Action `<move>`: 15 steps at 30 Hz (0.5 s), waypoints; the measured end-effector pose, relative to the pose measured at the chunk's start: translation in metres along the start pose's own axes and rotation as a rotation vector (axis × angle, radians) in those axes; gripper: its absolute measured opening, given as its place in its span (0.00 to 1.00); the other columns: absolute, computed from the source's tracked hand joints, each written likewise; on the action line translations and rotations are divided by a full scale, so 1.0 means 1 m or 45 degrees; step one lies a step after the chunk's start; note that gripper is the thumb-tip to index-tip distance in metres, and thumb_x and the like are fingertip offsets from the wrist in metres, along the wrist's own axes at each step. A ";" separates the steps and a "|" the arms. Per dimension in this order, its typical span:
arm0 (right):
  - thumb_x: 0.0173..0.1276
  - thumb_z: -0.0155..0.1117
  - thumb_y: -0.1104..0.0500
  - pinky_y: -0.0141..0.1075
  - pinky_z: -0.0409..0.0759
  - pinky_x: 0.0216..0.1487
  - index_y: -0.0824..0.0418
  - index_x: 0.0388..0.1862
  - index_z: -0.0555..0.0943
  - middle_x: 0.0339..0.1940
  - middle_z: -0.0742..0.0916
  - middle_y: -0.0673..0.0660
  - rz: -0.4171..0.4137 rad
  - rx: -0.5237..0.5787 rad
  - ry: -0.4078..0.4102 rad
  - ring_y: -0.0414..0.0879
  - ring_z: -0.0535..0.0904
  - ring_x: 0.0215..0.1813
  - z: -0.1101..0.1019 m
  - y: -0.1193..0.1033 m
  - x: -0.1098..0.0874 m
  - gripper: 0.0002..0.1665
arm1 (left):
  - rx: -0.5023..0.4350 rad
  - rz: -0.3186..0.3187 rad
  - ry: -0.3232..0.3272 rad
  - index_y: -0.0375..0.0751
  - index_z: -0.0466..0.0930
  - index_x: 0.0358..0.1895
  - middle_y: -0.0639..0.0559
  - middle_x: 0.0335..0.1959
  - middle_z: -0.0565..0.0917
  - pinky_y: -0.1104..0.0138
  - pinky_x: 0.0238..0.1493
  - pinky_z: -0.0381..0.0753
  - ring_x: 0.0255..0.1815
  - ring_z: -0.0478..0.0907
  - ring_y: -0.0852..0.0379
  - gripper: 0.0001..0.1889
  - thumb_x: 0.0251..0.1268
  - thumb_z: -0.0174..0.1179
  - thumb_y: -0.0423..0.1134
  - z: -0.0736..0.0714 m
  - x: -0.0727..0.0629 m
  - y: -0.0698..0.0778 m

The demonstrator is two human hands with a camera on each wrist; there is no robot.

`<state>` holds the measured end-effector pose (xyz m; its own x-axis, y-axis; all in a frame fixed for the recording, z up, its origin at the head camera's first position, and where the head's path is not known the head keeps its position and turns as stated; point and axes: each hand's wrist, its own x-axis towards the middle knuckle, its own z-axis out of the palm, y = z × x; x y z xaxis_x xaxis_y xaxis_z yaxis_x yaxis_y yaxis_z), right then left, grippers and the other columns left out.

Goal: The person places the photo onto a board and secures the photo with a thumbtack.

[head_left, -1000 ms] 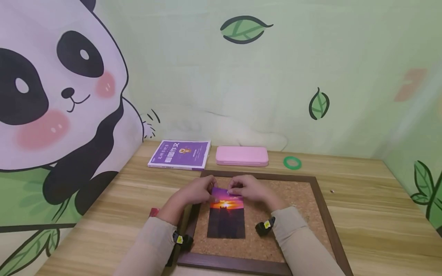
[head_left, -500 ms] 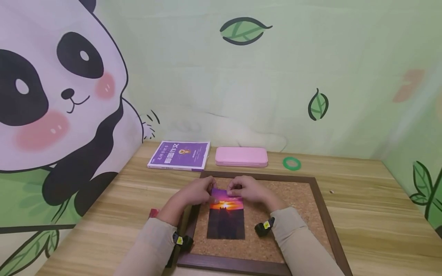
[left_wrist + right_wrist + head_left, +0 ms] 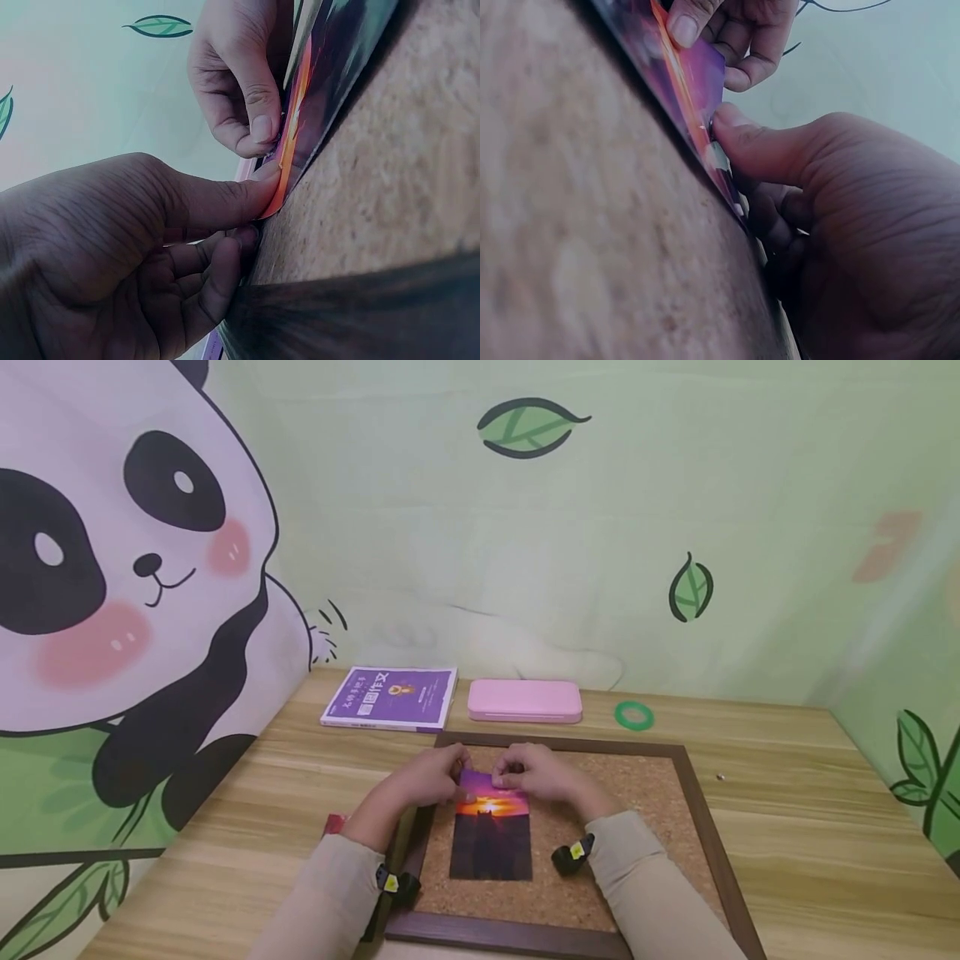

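Note:
A sunset photo (image 3: pixel 491 847) lies over the left part of a framed corkboard (image 3: pixel 630 777). My left hand (image 3: pixel 427 774) pinches its upper left edge, the thumb (image 3: pixel 232 201) on the printed face and the other fingers behind. At the top edge, my right hand (image 3: pixel 543 770) has thumb and index finger together on a small pin, mostly hidden by the fingertips; only a glint shows. In the right wrist view the right thumb (image 3: pixel 761 150) presses close against the photo's purple top part, which bends up from the cork.
Behind the board are a purple book (image 3: pixel 393 697), a pink pencil case (image 3: pixel 525 700) and a green tape roll (image 3: pixel 634 727). A tiny shiny thing (image 3: pixel 720 777) lies right of the board. Something red (image 3: pixel 333 823) shows beside the left wrist. A wall stands behind the table.

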<state>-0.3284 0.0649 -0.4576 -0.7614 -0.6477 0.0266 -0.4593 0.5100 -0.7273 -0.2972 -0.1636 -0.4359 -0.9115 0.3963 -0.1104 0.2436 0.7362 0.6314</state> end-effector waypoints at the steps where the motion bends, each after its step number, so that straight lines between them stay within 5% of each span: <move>1: 0.70 0.67 0.59 0.45 0.73 0.53 0.53 0.38 0.86 0.36 0.83 0.47 -0.001 -0.008 0.002 0.45 0.76 0.44 0.000 0.000 0.000 0.02 | 0.002 -0.001 -0.001 0.41 0.75 0.45 0.50 0.28 0.76 0.64 0.28 0.72 0.26 0.73 0.55 0.17 0.57 0.73 0.34 0.000 0.000 0.000; 15: 0.72 0.66 0.57 0.39 0.73 0.43 0.54 0.40 0.83 0.33 0.82 0.47 0.000 -0.007 0.074 0.43 0.75 0.38 0.004 0.002 0.002 0.03 | -0.008 -0.015 -0.005 0.41 0.75 0.46 0.50 0.29 0.77 0.63 0.28 0.73 0.26 0.74 0.54 0.17 0.57 0.73 0.33 0.000 -0.001 0.003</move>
<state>-0.3287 0.0625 -0.4615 -0.7866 -0.6138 0.0670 -0.4619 0.5129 -0.7236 -0.2960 -0.1621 -0.4339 -0.9130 0.3896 -0.1206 0.2307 0.7372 0.6350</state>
